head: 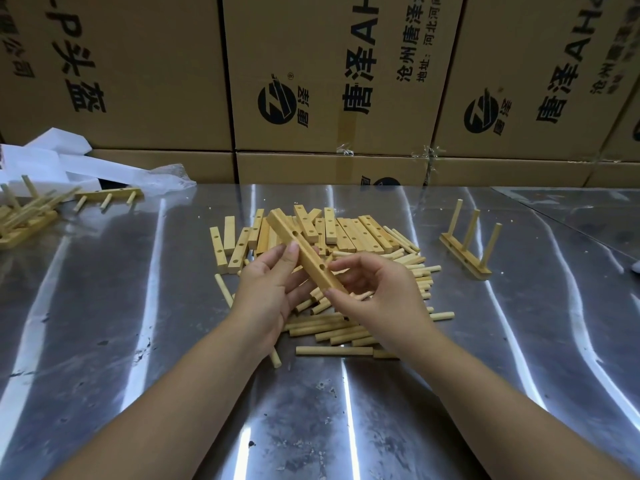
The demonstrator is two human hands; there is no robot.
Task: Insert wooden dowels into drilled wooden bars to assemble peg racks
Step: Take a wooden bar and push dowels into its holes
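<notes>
The drilled bar lies gripped between left hand and right hand fingers.

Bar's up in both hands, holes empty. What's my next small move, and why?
Probably let the right hand drop to the dowels and pinch one: the bar shows empty holes, and the left hand holds it.
</notes>
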